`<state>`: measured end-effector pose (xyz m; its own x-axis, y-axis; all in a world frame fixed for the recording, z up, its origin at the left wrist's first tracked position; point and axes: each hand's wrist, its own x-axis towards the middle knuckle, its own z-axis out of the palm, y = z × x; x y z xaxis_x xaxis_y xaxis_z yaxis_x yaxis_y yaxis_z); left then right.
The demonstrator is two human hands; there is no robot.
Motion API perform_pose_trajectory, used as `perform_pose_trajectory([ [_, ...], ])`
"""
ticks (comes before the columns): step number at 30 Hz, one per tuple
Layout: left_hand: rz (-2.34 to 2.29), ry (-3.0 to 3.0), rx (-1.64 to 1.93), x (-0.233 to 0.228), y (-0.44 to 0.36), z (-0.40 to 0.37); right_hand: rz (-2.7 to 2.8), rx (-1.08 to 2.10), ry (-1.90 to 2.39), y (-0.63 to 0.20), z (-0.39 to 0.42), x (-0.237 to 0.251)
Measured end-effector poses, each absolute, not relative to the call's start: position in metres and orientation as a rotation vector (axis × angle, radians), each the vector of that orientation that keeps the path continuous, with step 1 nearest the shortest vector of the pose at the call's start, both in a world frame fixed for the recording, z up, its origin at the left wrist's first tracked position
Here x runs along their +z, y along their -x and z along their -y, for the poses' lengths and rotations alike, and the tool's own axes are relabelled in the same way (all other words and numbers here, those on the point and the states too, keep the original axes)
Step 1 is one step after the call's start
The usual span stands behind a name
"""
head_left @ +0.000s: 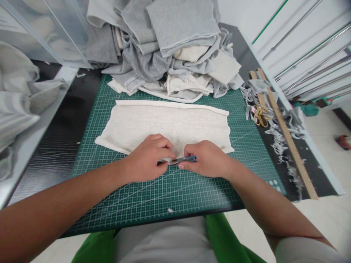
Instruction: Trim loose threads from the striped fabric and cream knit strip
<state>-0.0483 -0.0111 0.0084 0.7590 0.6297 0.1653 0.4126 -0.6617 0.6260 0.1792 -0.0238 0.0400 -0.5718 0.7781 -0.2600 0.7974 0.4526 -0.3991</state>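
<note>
Cream cloth (170, 124) lies flat on green mat (175, 190), near edge centre. Left hand (149, 157) closed, pinching the cloth's near hem taut. Right hand (207, 159) closed round blue-handled snips (183, 159), blades at the hem.

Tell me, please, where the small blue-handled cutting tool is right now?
In the head view, the blue-handled cutting tool sits in the right hand, at the near edge of the cream fabric piece, beside the left hand.
</note>
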Motion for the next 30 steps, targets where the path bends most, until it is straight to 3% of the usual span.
perform_pose_trajectory([
  [9, -0.791, -2.384, 0.490, 0.0080, 0.0487, 0.0112, -2.633, -0.877, -1.441, -0.1800, 0.0217, 0.0405],
  [16, -0.786, -2.391, 0.501, 0.0069, 0.0489, 0.0107, -2.664, -0.704, -1.438, -0.1773, 0.0247, 0.0369],
  [30, -0.780, -2.416, 0.525, 0.0059, 0.0489, 0.0101, -2.682, -0.710, -1.401, -0.1795, 0.0241, 0.0364],
])
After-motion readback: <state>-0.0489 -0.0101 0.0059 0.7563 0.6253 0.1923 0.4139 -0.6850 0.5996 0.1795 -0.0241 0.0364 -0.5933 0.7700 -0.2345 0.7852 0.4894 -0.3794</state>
